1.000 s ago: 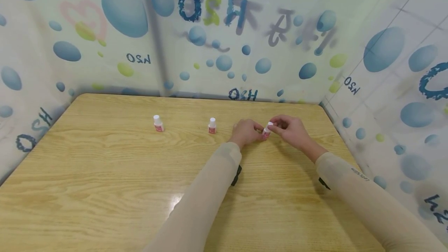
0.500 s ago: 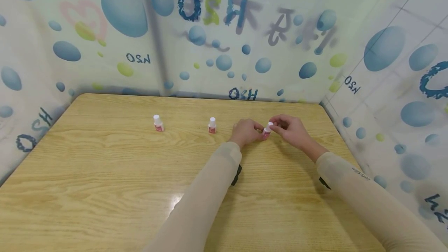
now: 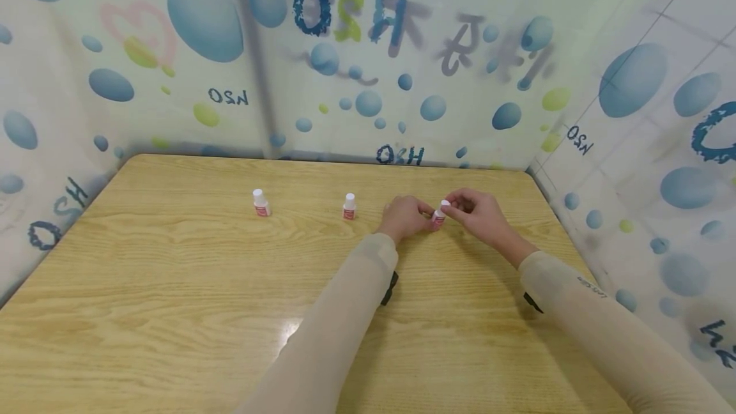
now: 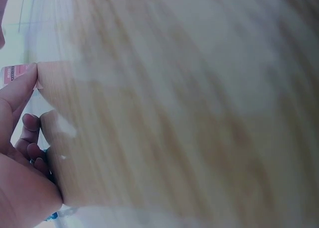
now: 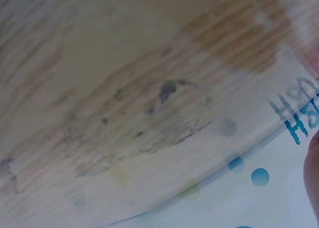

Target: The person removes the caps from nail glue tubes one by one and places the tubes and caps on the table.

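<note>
Between my two hands a small white-capped bottle (image 3: 439, 217) with a red label leans a little to the right on the table. My left hand (image 3: 404, 216) holds it low down, thumb and fingers at its base. At the cap, my right hand (image 3: 478, 214) pinches with thumb and fingertips. The left wrist view shows the red label (image 4: 15, 72) at the far left edge, with the left thumb and fingers (image 4: 20, 93) against it. Only a sliver of a right finger (image 5: 313, 178) enters the right wrist view; the bottle's cap is hidden there.
Two matching bottles stand upright to the left: one in the middle (image 3: 349, 207), another farther left (image 3: 261, 203). The wooden table (image 3: 172, 273) ends at a back wall (image 3: 368, 69) printed with blue drops; a similar wall (image 3: 661, 209) runs along its right side.
</note>
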`<state>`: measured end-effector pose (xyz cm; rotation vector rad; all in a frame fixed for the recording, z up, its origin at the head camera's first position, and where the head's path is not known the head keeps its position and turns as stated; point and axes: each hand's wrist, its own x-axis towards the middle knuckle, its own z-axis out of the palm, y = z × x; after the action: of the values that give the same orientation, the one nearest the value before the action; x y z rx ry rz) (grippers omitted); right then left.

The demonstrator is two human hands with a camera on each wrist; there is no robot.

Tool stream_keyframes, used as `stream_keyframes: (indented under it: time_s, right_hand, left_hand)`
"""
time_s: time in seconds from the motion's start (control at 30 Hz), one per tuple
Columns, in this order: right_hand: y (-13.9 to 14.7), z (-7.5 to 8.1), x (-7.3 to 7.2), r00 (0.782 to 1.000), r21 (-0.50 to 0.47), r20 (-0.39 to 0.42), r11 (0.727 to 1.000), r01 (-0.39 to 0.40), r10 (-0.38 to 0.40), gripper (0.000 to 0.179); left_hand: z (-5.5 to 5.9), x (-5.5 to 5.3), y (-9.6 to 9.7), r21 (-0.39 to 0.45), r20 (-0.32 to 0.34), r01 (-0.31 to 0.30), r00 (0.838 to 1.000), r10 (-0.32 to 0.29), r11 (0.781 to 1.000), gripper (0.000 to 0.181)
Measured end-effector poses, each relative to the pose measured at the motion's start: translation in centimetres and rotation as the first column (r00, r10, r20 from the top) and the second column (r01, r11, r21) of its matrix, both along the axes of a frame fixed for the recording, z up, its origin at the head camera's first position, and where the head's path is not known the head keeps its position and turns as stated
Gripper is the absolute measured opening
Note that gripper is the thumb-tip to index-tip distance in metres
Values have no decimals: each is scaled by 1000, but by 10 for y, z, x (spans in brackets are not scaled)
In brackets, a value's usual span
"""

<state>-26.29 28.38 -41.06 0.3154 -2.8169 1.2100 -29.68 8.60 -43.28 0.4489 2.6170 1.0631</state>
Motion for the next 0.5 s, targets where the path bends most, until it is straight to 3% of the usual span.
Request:
stream_keyframes:
  time_s: [0.3,0.5]
  right_hand:
    - [1,-2,-1,999,-10,-19,999,-46,45,23]
    - [0,-4,-2,1000,-2,4,1000,1,-1,28]
  left_hand:
    - [0,1,-1,14,4,-5,1000,5,1000,31]
    - [-1,1,-2,16,3,-2,1000,2,1000,31]
